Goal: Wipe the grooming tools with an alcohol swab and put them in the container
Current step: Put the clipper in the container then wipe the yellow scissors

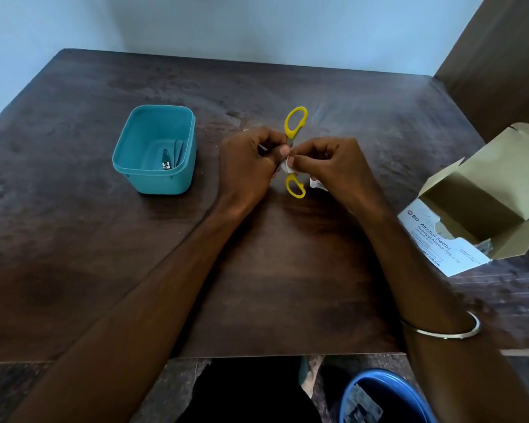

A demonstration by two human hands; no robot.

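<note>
Yellow-handled scissors (296,122) are held at mid-table, one handle loop above my hands and the other below them. My left hand (251,161) grips the blades, which are mostly hidden in my fingers. My right hand (324,163) pinches a small white alcohol swab (286,166) against the scissors between the two hands. The teal container (126,151) stands to the left, apart from my hands. Inside it lie a nail clipper (166,160) and another slim tool.
An open box of alcohol swabs (458,227) lies at the table's right edge. A torn swab wrapper (316,183) peeks out under my right hand. A blue bin (388,398) sits on the floor below the table's front edge. A brown panel rises at the far right.
</note>
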